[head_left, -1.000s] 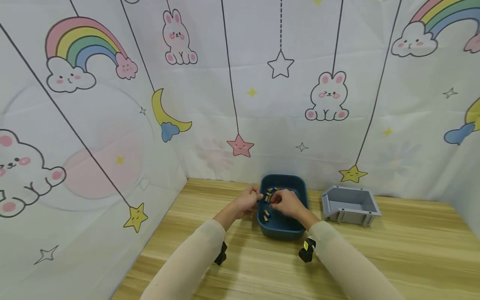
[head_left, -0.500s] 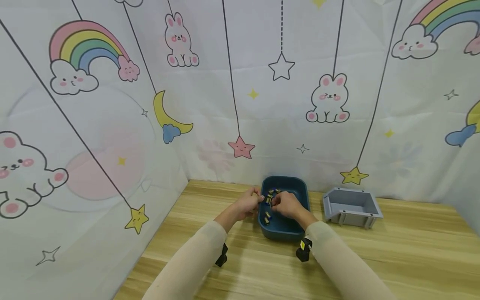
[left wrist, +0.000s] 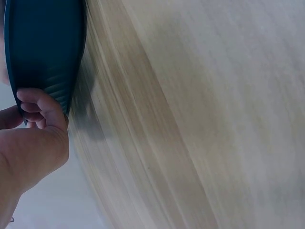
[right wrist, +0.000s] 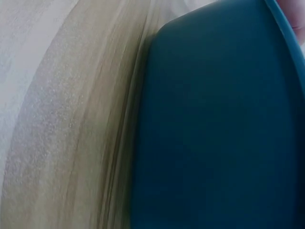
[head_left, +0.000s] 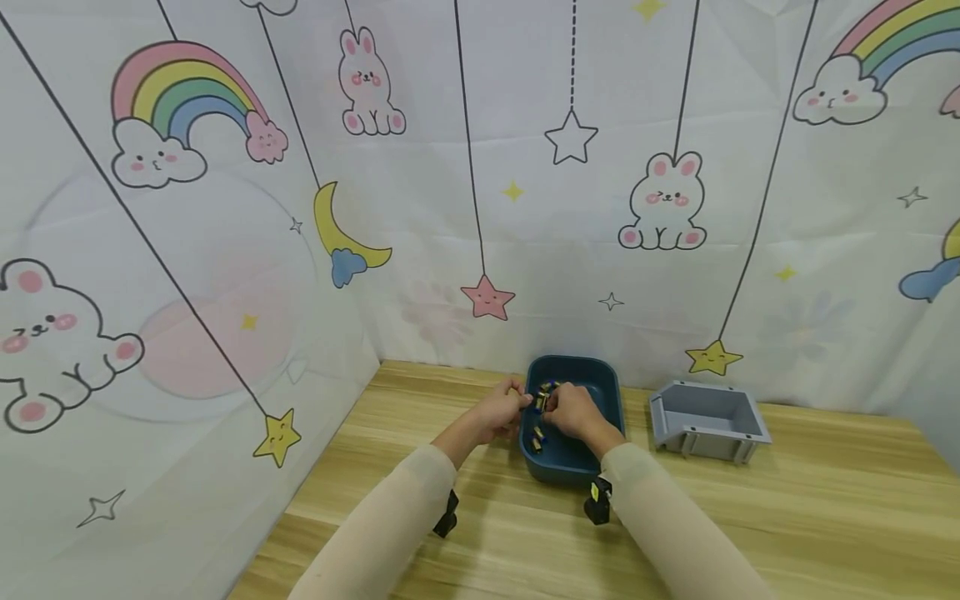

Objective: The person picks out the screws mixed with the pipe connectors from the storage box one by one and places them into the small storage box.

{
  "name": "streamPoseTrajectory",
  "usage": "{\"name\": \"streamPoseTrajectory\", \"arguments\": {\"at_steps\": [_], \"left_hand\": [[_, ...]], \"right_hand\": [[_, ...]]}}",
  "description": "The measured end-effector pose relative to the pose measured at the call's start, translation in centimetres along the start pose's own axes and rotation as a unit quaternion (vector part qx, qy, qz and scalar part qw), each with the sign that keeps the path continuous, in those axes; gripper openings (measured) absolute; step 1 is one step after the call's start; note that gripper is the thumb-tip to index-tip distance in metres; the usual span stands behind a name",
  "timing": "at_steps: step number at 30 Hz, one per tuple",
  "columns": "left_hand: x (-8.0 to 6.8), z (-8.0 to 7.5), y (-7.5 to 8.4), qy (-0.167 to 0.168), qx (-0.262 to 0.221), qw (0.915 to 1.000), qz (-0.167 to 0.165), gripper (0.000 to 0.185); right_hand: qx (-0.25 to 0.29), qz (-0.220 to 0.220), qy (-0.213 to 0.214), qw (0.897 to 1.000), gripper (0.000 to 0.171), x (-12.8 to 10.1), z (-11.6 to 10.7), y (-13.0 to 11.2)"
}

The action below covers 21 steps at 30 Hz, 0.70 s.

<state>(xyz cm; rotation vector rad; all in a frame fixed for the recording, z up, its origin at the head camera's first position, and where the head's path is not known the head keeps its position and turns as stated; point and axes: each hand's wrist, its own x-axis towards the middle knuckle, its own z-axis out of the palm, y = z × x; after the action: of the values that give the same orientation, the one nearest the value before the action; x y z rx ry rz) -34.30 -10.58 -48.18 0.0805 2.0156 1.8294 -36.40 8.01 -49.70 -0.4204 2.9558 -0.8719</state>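
Note:
A dark blue plastic bin (head_left: 572, 475) stands on the table, with several small gold-and-dark pieces (head_left: 537, 440) lying along its left side. My left hand (head_left: 501, 410) grips the bin's left rim; in the left wrist view its curled fingers lie against the outside wall and the thumb is at the rim. My right hand (head_left: 573, 410) reaches down into the bin, fingers curled, fingertips right at a small gold piece (head_left: 542, 402). Whether they pinch one I cannot tell. In the right wrist view the bin's wall (right wrist: 214, 119) hides most of that hand.
A grey open-front storage bin (head_left: 712, 442) stands to the right of the blue one. Behind both hangs a white cloth (head_left: 420, 208) with cartoon prints, which also runs along the left side. The wooden table (head_left: 825, 492) extends to the right and front.
The head view shifts slightly, so everything sits a little lower and further right. My left hand stays at the rim; the right stays in the bin, its wrist swung slightly left.

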Motion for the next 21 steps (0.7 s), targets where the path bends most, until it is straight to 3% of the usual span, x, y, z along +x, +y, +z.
{"name": "streamPoseTrajectory", "arguments": {"at_steps": [12, 21], "left_hand": [[-0.01, 0.01, 0.07, -0.006, -0.010, 0.9999, -0.002, 0.011], [0.08, -0.06, -0.02, -0.002, 0.001, 1.0000, -0.002, 0.010]], "right_hand": [[0.003, 0.008, -0.001, 1.000, 0.012, 0.06, 0.17, 0.02], [0.018, 0.005, -0.026, 0.999, 0.011, -0.03, 0.19, 0.24]]}}
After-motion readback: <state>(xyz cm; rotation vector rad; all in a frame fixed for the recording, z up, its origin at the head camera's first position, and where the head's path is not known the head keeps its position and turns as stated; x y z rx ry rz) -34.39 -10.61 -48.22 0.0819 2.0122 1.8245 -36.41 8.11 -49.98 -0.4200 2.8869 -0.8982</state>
